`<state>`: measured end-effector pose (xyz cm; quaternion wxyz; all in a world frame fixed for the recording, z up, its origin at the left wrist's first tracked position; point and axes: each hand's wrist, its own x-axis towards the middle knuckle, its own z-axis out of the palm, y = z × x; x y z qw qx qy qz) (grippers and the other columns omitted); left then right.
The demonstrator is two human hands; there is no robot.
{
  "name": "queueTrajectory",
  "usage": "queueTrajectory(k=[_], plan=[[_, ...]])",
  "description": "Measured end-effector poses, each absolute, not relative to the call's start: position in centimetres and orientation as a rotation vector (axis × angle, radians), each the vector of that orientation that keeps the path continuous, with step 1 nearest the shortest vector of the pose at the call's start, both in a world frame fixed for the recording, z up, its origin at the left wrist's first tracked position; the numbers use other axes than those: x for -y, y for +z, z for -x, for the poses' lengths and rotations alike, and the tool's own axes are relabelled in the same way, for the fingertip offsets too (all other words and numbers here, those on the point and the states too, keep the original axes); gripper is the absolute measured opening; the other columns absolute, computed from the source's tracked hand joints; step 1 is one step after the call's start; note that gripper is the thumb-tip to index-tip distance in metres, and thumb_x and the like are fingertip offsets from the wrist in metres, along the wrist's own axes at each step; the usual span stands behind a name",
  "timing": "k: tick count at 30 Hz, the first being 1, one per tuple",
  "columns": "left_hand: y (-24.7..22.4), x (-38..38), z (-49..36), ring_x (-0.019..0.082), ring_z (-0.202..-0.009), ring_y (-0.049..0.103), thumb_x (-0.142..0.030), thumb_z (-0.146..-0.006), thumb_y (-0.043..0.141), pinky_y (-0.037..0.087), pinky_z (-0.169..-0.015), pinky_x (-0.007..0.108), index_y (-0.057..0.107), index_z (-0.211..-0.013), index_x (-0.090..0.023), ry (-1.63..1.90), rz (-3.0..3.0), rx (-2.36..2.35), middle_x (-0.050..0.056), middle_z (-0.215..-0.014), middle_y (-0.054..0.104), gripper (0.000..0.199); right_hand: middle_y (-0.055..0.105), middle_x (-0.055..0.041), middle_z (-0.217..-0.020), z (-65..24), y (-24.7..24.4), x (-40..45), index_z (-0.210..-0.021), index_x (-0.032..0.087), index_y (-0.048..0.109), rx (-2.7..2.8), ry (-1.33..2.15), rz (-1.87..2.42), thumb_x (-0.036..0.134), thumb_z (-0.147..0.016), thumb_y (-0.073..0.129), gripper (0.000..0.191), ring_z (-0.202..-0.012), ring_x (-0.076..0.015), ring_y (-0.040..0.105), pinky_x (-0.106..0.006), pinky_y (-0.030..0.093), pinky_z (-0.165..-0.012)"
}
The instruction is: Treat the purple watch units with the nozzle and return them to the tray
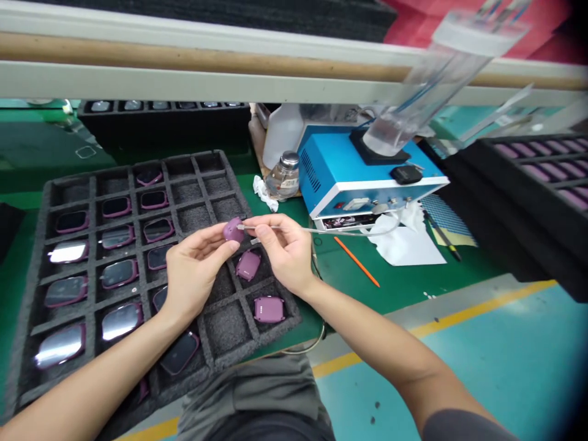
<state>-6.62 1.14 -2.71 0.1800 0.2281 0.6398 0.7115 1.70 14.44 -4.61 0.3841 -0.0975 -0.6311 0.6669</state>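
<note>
Fingers of the left hand point(192, 272) grasped a purple case point(233, 229), those of the right hand point(289, 251) a cable point(331, 232), foam tray point(227, 327) beneath

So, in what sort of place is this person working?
Probably a factory assembly or testing bench for smartwatches: a gray foam tray holds many purple watch cases, a blue instrument box with switches and a cable stands behind, and yellow lines mark the floor.

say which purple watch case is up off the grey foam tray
The purple case in the left hand, at the cable's tip; the others lie in the foam tray.
</note>
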Motion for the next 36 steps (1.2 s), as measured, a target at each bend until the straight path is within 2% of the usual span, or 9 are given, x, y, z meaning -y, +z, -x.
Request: queueTrajectory(k=[12, 28, 36], plan=[[-2.27, -1.31, 6.59, 0.023, -0.1, 0.076, -0.031, -0.072, 0.089, 0.059, -0.1, 0.039, 0.078, -0.106, -0.019, 1.994, -0.633, -1.839, 0.008, -0.11, 0.08, 0.038, 0.078, -0.0053, -0.099, -1.62, -4.39, -14.36, -0.096, 0.022, 0.07, 1.617, 1.731, 0.265, 0.047, -0.091, 0.069, 0.026, -0.092, -0.0178, 0.075, -0.037, 0.063, -0.092], [-2.3, -1.24, 6.62, 0.022, -0.1, 0.076, -0.029, -0.073, 0.088, 0.059, -0.099, 0.037, 0.078, -0.107, -0.02, 1.995, -0.644, -1.821, 0.008, -0.111, 0.079, 0.037, 0.078, -0.0053, -0.098, -1.65, -4.26, -14.33, -0.095, 0.022, 0.072, 1.589, 1.733, 0.252, 0.043, -0.091, 0.07, 0.022, -0.092, -0.0181, 0.075, -0.036, 0.063, -0.09], [-2.3, -1.22, 6.55, 0.024, -0.102, 0.076, -0.03, -0.072, 0.088, 0.059, -0.1, 0.039, 0.078, -0.107, -0.019, 1.994, -0.643, -1.825, 0.009, -0.112, 0.079, 0.038, 0.079, -0.0052, -0.097, -1.67, -4.15, -14.35, -0.095, 0.022, 0.072, 1.614, 1.728, 0.287, 0.047, -0.089, 0.071, 0.026, -0.091, -0.018, 0.076, -0.036, 0.063, -0.089]])
